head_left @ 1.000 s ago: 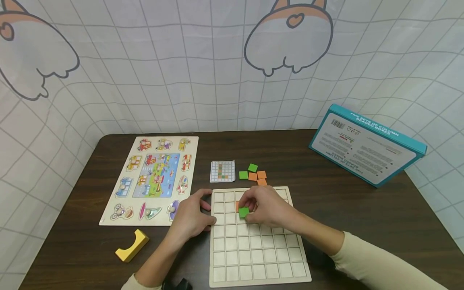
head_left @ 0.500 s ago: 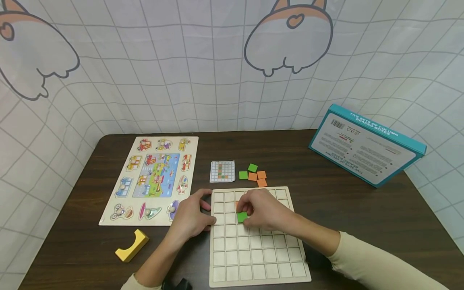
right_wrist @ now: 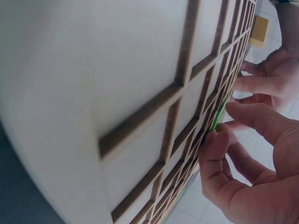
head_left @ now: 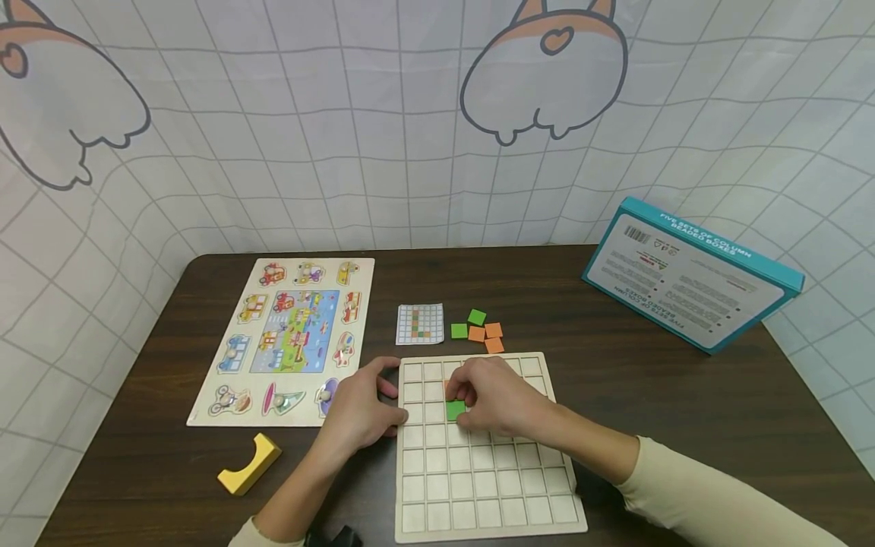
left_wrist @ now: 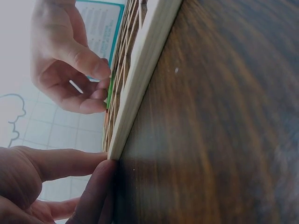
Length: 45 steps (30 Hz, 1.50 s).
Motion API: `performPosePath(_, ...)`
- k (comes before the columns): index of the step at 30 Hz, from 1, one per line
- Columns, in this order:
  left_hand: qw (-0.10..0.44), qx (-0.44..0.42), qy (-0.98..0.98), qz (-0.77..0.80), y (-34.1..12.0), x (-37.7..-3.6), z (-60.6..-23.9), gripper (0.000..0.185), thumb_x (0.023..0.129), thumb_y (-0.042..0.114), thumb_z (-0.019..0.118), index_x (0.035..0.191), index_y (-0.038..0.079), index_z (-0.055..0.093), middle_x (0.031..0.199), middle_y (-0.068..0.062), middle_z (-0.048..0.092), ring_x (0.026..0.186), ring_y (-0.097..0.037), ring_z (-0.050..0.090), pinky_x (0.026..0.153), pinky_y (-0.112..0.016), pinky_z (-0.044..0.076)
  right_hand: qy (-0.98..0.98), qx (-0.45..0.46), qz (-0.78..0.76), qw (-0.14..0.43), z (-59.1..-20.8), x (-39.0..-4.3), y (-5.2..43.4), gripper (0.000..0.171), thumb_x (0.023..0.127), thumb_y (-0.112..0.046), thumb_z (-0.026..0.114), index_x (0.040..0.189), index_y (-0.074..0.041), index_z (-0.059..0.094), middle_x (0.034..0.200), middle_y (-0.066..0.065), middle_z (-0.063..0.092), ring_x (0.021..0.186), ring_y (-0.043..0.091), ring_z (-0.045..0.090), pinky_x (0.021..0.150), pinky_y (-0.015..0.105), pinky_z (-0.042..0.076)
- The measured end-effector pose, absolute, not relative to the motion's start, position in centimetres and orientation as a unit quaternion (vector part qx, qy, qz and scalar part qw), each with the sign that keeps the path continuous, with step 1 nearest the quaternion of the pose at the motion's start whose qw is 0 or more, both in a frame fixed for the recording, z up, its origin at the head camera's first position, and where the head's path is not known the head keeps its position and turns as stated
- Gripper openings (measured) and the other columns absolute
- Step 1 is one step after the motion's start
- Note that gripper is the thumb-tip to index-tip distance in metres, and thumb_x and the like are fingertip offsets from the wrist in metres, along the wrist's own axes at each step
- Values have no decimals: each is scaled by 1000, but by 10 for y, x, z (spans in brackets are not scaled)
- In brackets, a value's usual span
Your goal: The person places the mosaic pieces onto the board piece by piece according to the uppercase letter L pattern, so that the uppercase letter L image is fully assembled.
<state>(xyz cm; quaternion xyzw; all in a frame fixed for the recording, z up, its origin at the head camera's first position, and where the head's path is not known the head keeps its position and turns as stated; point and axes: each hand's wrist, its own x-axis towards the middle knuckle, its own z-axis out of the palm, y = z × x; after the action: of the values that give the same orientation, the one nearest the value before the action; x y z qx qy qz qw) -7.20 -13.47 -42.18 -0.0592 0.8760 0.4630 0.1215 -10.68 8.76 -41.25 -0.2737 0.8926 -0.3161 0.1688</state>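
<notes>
Moved since 1 s ago: right hand (head_left: 502, 391) and green tile (head_left: 455, 411), slightly nearer the person and leftward; left hand (head_left: 362, 410) and board unmoved.
Yellow block (head_left: 251, 467): on tabletop (head_left: 656, 425), near side, left of board; low risk, a careless left-arm sweep could knock it.
Grid board (head_left: 481, 483): flat on tabletop; could slide or twist if pressed sideways, since only its left edge looks braced.
Left hand: thumb and fingertip against board's left edge, not wrapped round it; if contact slackens, board probably shifts.
Right hand: grasping green tile between thumb and fingers; pulling away while pinching could drag the tile along.
Green tile: third column from left, third row from far edge; can't tell if fully seated. Slight skew could leave an edge riding on a rib.
Orange tile (head_left: 447, 386): same column, one row farther, mostly behind fingers; a fingertip could flick it out.
Loose tiles (head_left: 476, 333): two green, three orange, just past board's far edge; a forward board slip could scatter them.
Pattern card (head_left: 419, 324): beyond board, left of loose tiles; squares tiny, miscounting would mean a wrong cell.
Peg puzzle (head_left: 203, 408): just beside left hand; a slip leftward could bump it.
Teal box (head_left: 690, 285): far right, slanted, well apart from hands; little risk.
</notes>
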Motion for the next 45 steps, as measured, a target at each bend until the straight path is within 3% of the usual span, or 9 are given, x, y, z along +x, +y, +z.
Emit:
performPosePath(35, 123, -61, 876, 462, -135, -72, -422, 74, 74, -7, 82, 143, 7, 58, 95, -12, 66, 50, -16, 66, 49, -30, 60, 899, -240, -332, 152, -398, -129, 111, 22, 82, -1, 75, 100, -13, 77, 86, -3, 70, 79, 10, 62, 67, 25, 53)
performPosePath(45, 121, -61, 879, 458, -135, -72, -422, 73, 75, -7, 82, 142, 7, 58, 95, -12, 66, 49, -15, 66, 48, -30, 59, 902, -238, -334, 136, -394, -142, 119, 23, 83, 0, 74, 103, -10, 77, 101, 4, 73, 89, 19, 64, 78, 29, 55)
